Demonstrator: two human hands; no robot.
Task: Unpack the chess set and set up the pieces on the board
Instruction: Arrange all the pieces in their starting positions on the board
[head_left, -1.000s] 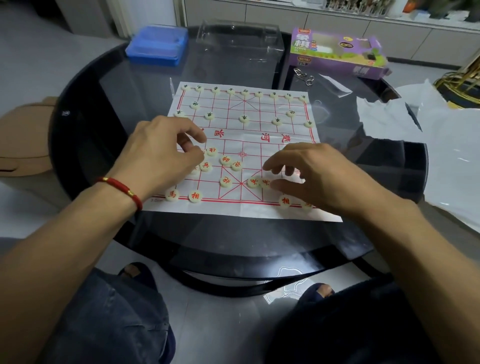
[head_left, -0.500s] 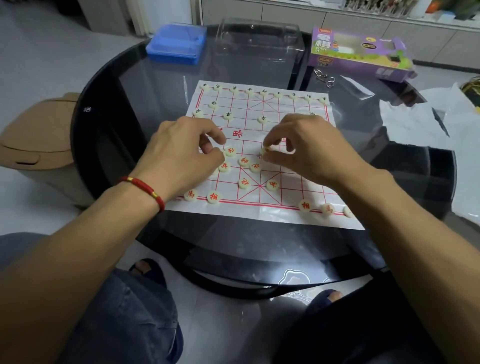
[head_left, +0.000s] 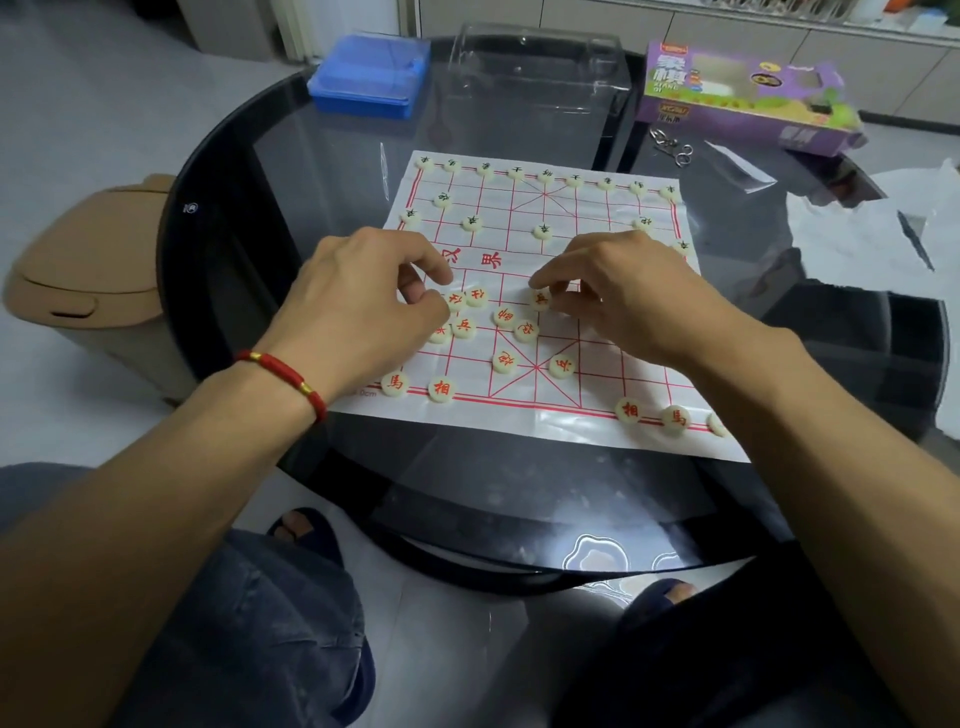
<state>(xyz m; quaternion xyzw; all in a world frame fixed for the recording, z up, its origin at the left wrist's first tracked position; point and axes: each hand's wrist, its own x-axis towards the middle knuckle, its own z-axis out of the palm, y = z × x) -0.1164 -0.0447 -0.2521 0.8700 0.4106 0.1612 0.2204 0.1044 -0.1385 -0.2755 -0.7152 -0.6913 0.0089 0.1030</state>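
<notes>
One board (head_left: 597, 364) lay on one table (head_left: 249, 171). Fourteen red pieces (head_left: 505, 362) could be counted on its near half, one of them cut by the forearm. Fifteen dark pieces (head_left: 543, 231) showed on the far half: nine in the back row, two in the next, four in front; any under the two hands (head_left: 363, 301) could not be counted. Beyond the board were one blue box (head_left: 369, 73), one clear case (head_left: 535, 73) and one purple carton (head_left: 743, 98). One bin (head_left: 88, 280) stood on the floor.

A board (head_left: 582, 358) lies on a table (head_left: 519, 483), pieces (head_left: 524, 332) clustered at its middle; behind it stand a case (head_left: 371, 73) and box (head_left: 737, 98).
</notes>
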